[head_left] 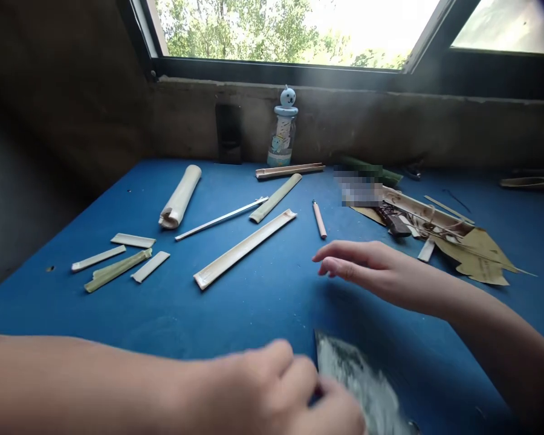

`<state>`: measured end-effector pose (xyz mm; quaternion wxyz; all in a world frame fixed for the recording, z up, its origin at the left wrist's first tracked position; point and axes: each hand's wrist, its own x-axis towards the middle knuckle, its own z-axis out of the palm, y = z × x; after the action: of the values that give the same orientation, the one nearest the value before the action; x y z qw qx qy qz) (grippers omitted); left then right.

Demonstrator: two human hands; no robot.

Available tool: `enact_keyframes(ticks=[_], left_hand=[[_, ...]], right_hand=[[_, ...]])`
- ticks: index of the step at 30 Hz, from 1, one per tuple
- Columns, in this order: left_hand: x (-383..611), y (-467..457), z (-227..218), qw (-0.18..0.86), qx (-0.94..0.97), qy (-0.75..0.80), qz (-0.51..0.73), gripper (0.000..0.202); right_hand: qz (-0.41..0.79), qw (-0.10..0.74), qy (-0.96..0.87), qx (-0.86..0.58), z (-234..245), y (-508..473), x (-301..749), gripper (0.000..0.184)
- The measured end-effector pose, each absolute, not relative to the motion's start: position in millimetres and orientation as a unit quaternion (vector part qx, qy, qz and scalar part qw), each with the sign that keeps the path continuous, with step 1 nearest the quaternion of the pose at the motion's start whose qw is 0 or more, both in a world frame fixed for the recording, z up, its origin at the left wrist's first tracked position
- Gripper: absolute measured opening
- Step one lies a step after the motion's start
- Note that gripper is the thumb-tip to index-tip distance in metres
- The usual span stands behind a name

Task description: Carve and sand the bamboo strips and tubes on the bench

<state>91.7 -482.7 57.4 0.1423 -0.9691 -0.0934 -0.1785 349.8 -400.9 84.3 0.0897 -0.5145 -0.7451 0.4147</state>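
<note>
- Table (254, 314): smooth, flat, blue; pale bamboo channel (245, 249) lies approx. mid-top.
- L hand (272, 386): front-R of channel, blurred; fingers curled in, can't tell if they grip the slab's edge.
- R hand (367, 269): R of channel, over table; fingers loosely bent, half apart, nothing held.
- Slab (360, 374): dark, flat, w/ whitish smears; front-R of channel, by L hand.
- Bamboo tube (181, 196): round, hollow-ended, behind-L of channel.
- Pen-like tool (320, 220): slim, pinkish handle, R of channel, near R fingers.
- Short strips (118, 270): thin, some greenish, L of channel.
</note>
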Motion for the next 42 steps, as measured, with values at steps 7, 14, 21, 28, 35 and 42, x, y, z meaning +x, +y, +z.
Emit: enact_keyframes(ticks=[7, 14, 21, 28, 35, 42], left_hand=[[74, -434, 112, 0.392, -0.871, -0.196, -0.221, 0.022], [53, -439, 94, 0.338, -0.911, -0.198, -0.132, 0.021], [8, -415, 67, 0.197, -0.857, -0.468, 0.092, 0.041], [39, -426, 33, 0.115, -0.914, -0.387, -0.029, 0.026], [56, -427, 15, 0.071, -0.92, -0.373, -0.103, 0.024], [55, -422, 14, 0.081, -0.919, -0.36, -0.138, 0.022]], right_hand=[[0.645, 0.099, -0.645, -0.397, 73, -400, 340, 0.062], [0.725, 0.197, -0.479, -0.453, 56, -395, 326, 0.045], [0.283, 0.46, -0.604, -0.586, 64, -371, 361, 0.014], [-0.037, 0.333, -0.835, -0.435, 29, -371, 346, 0.039], [-0.107, 0.197, -0.908, -0.353, 10, -392, 312, 0.042], [-0.113, 0.191, -0.922, -0.319, 18, -406, 305, 0.037]])
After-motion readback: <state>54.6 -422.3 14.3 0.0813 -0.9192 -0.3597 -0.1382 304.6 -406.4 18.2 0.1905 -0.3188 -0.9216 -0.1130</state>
